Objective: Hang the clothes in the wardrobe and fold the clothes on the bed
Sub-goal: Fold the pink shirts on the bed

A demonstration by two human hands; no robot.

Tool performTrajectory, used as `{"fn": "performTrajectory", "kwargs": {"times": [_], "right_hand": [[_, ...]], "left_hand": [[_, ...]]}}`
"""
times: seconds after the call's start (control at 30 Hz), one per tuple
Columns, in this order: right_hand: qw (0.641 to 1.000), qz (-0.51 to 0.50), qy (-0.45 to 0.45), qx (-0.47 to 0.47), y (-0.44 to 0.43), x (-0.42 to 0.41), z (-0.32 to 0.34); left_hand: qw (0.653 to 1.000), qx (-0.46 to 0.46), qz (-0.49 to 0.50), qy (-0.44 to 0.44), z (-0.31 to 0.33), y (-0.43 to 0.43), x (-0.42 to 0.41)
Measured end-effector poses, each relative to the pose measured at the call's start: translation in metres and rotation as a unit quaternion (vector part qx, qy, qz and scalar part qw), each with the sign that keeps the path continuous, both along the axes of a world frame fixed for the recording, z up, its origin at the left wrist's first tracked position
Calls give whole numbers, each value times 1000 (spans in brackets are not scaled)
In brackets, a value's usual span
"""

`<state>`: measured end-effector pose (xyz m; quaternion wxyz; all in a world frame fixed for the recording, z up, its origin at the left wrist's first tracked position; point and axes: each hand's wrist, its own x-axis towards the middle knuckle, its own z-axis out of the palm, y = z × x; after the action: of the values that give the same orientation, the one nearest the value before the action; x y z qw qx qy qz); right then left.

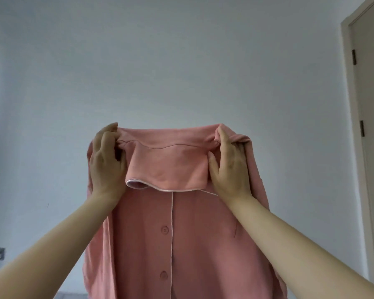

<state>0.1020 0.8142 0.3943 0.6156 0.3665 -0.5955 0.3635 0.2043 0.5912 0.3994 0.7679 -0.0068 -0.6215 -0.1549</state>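
Our fingers (108,131) are curled into the shoulders of the pink button-up shirt (188,244), left hand (106,162) and right hand (230,162) gripping either side of the collar (166,169), we reckon so it drops flat and straight before hanging or folding. It dangles mid-frame down to the bottom edge, both forearms (289,234) reaching up from the lower corners, wrists about level.

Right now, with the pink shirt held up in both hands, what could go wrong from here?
1. The left hand and right hand only pinch bunched fabric at the shoulders; if either slips, the pink shirt would likely swing sideways and crease.
2. The collar hangs folded forward over the front, so it may set crooked.
3. The shirt hides most of what lies below, so lowering it is partly blind.
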Motion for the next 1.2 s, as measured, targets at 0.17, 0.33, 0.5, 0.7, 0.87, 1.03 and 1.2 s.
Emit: {"fn": "performTrajectory", "kwargs": {"times": [0.17,0.33,0.5,0.7,0.87,1.03,1.2], "right_hand": [[1000,11,17,1,11,26,-11],[999,43,15,18,24,47,-25],[998,34,37,42,28,63,-52],[996,5,-3,92,17,54,-91],[996,7,3,86,-1,16,-115],[984,6,-115,140,-49,-74,-153],[852,-72,-408,319,-112,-187,-219]], "left_hand": [[998,-43,21,27,-10,11,27],[994,-91,48,40,-25,17,62],[985,-159,67,17,-53,5,85],[984,-175,13,-29,-87,-21,77],[974,-194,82,-79,-114,-50,48],[956,-163,117,-215,-146,-96,-30],[785,-24,147,-601,-211,-142,-143]]}}
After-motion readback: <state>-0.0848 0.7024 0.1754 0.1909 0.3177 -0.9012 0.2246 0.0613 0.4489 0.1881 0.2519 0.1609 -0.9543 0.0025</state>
